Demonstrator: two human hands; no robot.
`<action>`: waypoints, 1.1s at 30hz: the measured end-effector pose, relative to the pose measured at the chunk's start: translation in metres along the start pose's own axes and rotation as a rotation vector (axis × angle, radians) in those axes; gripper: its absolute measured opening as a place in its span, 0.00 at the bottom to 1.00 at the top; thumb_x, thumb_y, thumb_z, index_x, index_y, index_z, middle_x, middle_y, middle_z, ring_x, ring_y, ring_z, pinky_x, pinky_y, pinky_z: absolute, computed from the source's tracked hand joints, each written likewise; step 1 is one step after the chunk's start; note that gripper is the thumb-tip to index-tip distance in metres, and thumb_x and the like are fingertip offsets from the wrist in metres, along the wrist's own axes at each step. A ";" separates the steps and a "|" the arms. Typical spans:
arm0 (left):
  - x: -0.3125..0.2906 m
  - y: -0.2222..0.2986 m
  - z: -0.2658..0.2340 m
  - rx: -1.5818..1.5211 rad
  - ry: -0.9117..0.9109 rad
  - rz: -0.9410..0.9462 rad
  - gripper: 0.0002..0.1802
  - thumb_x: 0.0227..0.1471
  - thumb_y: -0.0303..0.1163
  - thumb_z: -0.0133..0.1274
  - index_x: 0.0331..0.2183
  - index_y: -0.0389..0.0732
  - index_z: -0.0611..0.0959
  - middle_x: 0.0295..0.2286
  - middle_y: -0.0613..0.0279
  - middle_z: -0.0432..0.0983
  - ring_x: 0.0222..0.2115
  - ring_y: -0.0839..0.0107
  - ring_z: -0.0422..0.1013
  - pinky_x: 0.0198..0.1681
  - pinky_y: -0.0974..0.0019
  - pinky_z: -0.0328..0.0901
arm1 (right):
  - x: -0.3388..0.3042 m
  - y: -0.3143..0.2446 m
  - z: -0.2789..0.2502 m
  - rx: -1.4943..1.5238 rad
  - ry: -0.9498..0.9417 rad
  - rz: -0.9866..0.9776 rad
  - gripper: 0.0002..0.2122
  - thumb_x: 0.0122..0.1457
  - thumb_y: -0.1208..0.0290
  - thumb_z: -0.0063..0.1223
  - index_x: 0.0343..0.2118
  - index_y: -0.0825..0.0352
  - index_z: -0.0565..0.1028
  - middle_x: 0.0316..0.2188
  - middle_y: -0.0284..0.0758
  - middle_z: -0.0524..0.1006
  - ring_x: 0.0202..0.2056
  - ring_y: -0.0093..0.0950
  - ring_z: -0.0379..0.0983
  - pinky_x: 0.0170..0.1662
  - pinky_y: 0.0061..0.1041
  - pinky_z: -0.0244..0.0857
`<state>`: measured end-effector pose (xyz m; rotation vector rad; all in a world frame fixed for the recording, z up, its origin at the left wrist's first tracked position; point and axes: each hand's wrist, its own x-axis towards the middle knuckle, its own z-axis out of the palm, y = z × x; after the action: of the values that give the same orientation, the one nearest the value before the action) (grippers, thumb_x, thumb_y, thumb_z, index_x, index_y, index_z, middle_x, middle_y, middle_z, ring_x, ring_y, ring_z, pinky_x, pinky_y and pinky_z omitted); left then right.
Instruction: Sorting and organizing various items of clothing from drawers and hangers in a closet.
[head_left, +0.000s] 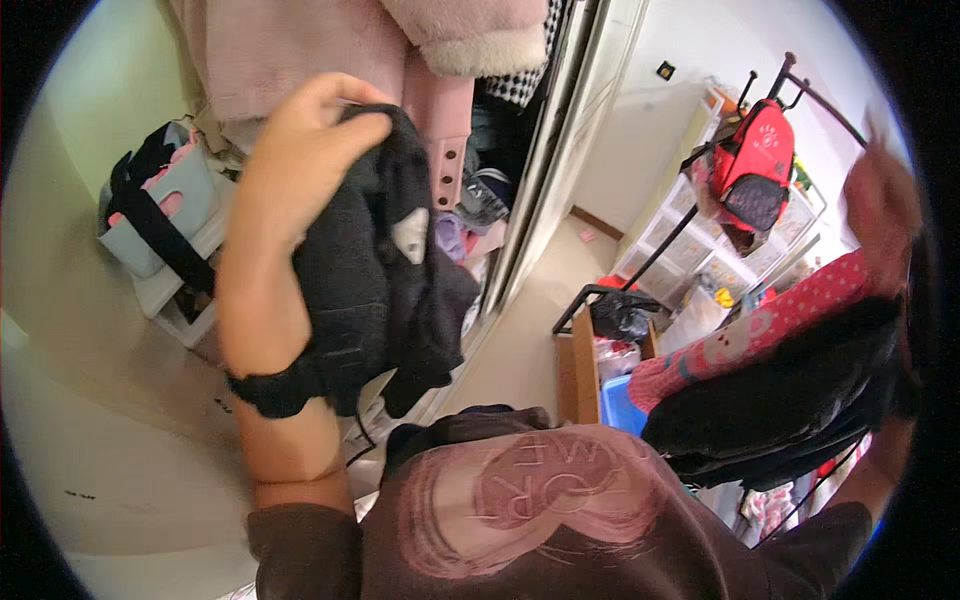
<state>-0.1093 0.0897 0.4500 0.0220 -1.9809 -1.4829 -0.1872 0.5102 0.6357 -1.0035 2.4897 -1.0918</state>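
My left hand pinches the top of a black garment between thumb and fingers. The cloth hangs down in folds, with a small white patch on it; what kind of garment it is I cannot make out. A black band circles my left wrist. Far to the right, my right hand is raised at the clothes rack, smeared by motion, so its fingers are unclear. Just below it hang a pink polka-dot garment and a dark garment.
Pink coats hang in the open wardrobe ahead, beside its sliding-door frame. A light blue basket stands at left. Right of the door are a red backpack, white drawers and a cardboard box.
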 end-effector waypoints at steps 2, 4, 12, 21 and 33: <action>0.004 -0.005 0.018 -0.081 -0.092 -0.094 0.14 0.48 0.24 0.53 0.40 0.34 0.77 0.34 0.58 0.77 0.34 0.75 0.72 0.38 0.73 0.66 | -0.009 0.070 0.057 0.102 -0.011 0.149 0.25 0.68 0.55 0.37 0.12 0.60 0.63 0.08 0.28 0.63 0.08 0.16 0.55 0.08 0.17 0.50; 0.009 -0.007 0.026 -0.073 -0.139 -0.150 0.16 0.48 0.23 0.53 0.42 0.34 0.77 0.34 0.58 0.77 0.35 0.74 0.73 0.39 0.73 0.66 | -0.012 0.083 0.094 0.125 -0.265 0.103 0.27 0.68 0.57 0.37 0.12 0.66 0.66 0.08 0.31 0.65 0.10 0.20 0.58 0.14 0.22 0.55; 0.027 0.023 0.089 -0.687 -0.381 -0.224 0.21 0.52 0.21 0.50 0.50 0.33 0.74 0.39 0.53 0.77 0.39 0.67 0.75 0.45 0.67 0.70 | -0.040 0.140 0.127 0.067 -0.123 0.263 0.28 0.68 0.56 0.36 0.12 0.68 0.65 0.08 0.28 0.63 0.12 0.20 0.57 0.18 0.26 0.53; 0.011 0.079 0.192 -0.914 -1.102 0.035 0.28 0.51 0.22 0.48 0.55 0.30 0.68 0.47 0.49 0.73 0.46 0.63 0.72 0.51 0.65 0.67 | -0.038 0.220 0.213 0.259 0.162 0.014 0.22 0.68 0.60 0.37 0.19 0.68 0.67 0.13 0.34 0.65 0.17 0.29 0.60 0.24 0.31 0.59; -0.037 -0.012 0.198 0.360 -0.684 0.527 0.09 0.47 0.22 0.53 0.35 0.34 0.79 0.36 0.51 0.76 0.39 0.56 0.72 0.48 0.60 0.64 | -0.118 0.211 0.219 0.002 0.376 0.203 0.15 0.60 0.58 0.52 0.33 0.68 0.73 0.21 0.42 0.74 0.27 0.39 0.74 0.30 0.36 0.66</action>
<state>-0.1847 0.2683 0.3926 -0.8864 -2.4897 -0.8279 -0.1040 0.5710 0.3261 -0.5670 2.8009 -1.3164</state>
